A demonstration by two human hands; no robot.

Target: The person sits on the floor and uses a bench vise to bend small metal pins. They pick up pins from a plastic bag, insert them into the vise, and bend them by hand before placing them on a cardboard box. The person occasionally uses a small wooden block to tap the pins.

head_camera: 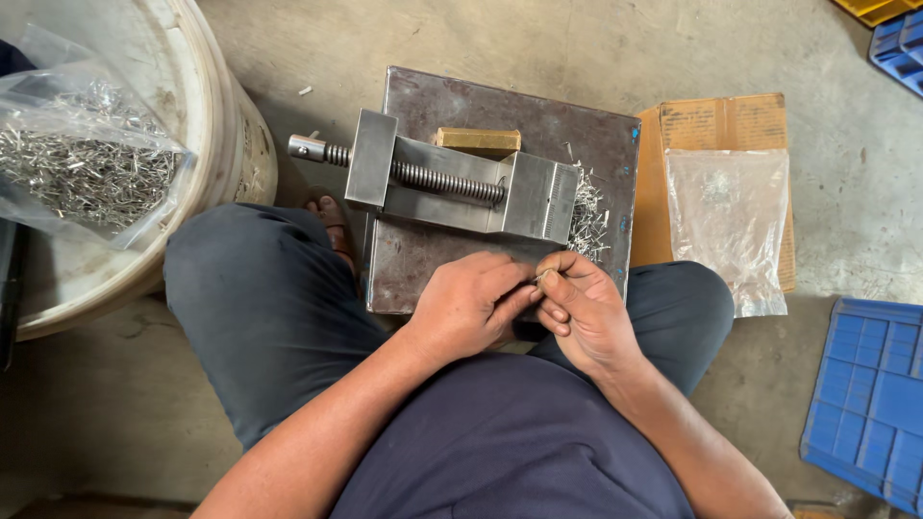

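- Fingertips of both hands met over the near edge of the steel plate [413,279]; my left hand [468,306] and right hand [582,312] were curled, thumbs and forefingers pinched together on a small metal pin [540,277].
- That pin showed only as a glint between the tips of the two hands, so I could not tell its shape or which hand bore most of it.
- At my left, the white bucket [216,125] carried a clear plastic bag [87,154] lying open and heaped with thin metal pins.
- At my right, a flatter clear bag [728,226] lay on a piece of brown cardboard [721,120], with only a few small bits inside it.
- A loose pile of pins [588,216] sat on the plate by the right end of the machine vise [461,183], just beyond my right knuckles.
- A brass-coloured block [478,141] rested against the far side of the vise.
- My knees flanked the plate, so my hands worked in the narrow gap between them, with the vise close in front.
- Bare concrete floor [538,38] lay open past the plate; a blue crate [870,399] stood at my right and another at the far right corner.
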